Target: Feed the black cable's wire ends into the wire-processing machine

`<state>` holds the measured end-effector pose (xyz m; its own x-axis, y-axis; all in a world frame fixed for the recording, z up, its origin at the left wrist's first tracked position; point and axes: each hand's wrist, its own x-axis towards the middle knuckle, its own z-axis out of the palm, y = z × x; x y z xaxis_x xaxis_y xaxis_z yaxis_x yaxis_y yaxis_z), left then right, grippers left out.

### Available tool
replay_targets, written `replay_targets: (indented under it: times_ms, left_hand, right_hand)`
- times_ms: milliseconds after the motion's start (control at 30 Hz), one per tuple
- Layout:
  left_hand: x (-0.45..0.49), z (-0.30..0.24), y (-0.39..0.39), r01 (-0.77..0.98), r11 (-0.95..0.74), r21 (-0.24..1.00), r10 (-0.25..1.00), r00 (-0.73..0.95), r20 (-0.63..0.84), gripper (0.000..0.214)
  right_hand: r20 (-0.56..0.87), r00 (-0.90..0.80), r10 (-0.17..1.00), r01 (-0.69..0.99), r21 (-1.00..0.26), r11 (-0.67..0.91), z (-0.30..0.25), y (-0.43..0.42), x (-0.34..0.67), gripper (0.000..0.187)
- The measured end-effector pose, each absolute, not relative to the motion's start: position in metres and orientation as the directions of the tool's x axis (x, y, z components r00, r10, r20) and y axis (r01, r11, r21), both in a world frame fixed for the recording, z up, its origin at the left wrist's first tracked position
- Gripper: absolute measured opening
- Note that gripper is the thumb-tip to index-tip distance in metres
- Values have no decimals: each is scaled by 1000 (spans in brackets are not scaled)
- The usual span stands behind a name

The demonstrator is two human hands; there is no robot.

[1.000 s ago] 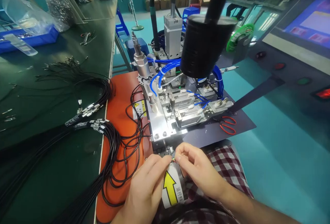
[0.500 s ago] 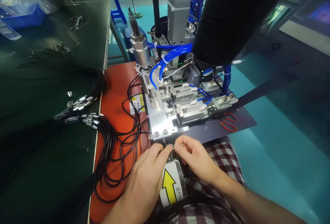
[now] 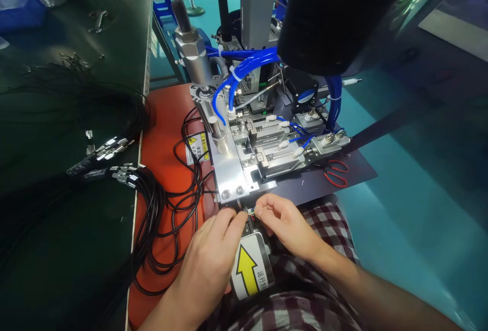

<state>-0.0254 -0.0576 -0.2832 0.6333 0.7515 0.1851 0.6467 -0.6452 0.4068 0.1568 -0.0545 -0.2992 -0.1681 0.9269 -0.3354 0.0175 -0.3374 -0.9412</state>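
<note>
Just in front of the machine's metal plate (image 3: 229, 178), my left hand (image 3: 213, 242) is closed in a pinch at the end of a cable. Thin coloured wires (image 3: 250, 213) show between my two hands, with a small pale piece and a bit of red among them. My right hand (image 3: 287, 227) pinches these wires from the other side, thumb against forefinger. The fingertips cover most of what is held. Below the hands is a white label with a yellow arrow (image 3: 247, 270).
Black cables (image 3: 152, 209) with metal ends loop over the orange-red surface (image 3: 162, 117) at left. Red-handled pliers or scissors (image 3: 337, 173) lie right of the machine (image 3: 282, 153). A wrench (image 3: 99, 21) and blue bin (image 3: 23, 13) sit on the dark table (image 3: 76, 244).
The view has shifted slightly, so most things sit a little further left and higher. Both hands keep their pinch; more of the coloured wires shows between the fingertips.
</note>
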Motion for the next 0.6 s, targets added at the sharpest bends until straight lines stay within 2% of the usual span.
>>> replay_targets:
  times_ms: [367, 600]
  left_hand:
    - [-27, -286, -59, 639, -644, 420, 748, 642, 170, 41]
    - [-28, -288, -58, 629, -632, 452, 754, 634, 172, 44]
  right_hand:
    - [-272, -115, 956, 125, -958, -257, -305, -59, 156, 19]
    - [-344, -146, 927, -8, -937, -349, -302, -59, 156, 19]
